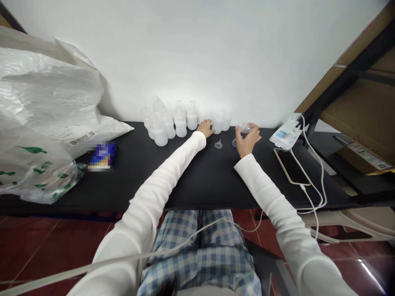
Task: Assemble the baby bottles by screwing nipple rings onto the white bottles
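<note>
Right of the clear flared teat [219, 144], my curled right grip [248, 140] pinches a rounded cap [245, 128]; left grip [205, 128], I can't tell.

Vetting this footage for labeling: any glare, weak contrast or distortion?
Head view: clear domed caps and white bottles wash out against the white wall. Head view: glare streak on the red tiled floor, lower right. Head view: blue packet pixelated. Head view: black shelf frame leans, probably wide-angle stretch.
</note>
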Action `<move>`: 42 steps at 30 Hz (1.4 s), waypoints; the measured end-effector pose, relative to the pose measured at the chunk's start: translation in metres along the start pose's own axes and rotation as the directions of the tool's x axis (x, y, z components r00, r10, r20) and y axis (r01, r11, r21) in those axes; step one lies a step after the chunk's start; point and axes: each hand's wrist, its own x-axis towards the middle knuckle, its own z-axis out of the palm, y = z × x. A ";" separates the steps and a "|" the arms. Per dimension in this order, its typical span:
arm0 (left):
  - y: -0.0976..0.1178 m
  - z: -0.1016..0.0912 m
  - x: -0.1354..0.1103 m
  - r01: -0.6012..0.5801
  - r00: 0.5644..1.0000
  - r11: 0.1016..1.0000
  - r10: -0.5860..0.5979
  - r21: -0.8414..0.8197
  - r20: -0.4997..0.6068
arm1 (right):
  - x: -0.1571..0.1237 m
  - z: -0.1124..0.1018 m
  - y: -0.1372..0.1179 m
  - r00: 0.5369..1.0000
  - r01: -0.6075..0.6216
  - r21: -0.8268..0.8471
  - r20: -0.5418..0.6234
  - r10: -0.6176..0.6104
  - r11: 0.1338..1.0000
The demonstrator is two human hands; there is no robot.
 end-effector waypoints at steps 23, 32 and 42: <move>0.012 -0.002 -0.131 -0.258 0.965 0.663 0.216 -0.703 -0.150 | -0.039 0.005 -0.049 0.967 0.051 0.233 0.230 -0.106 0.971; 0.021 -0.004 -0.128 -0.101 0.991 0.458 -0.033 -0.883 -0.130 | -0.043 0.004 -0.055 0.949 0.198 0.179 0.211 -0.234 0.964; 0.011 -0.020 -0.117 0.129 0.991 0.270 -0.063 -0.954 0.116 | -0.023 0.001 -0.034 0.648 0.614 0.323 0.315 -0.694 0.720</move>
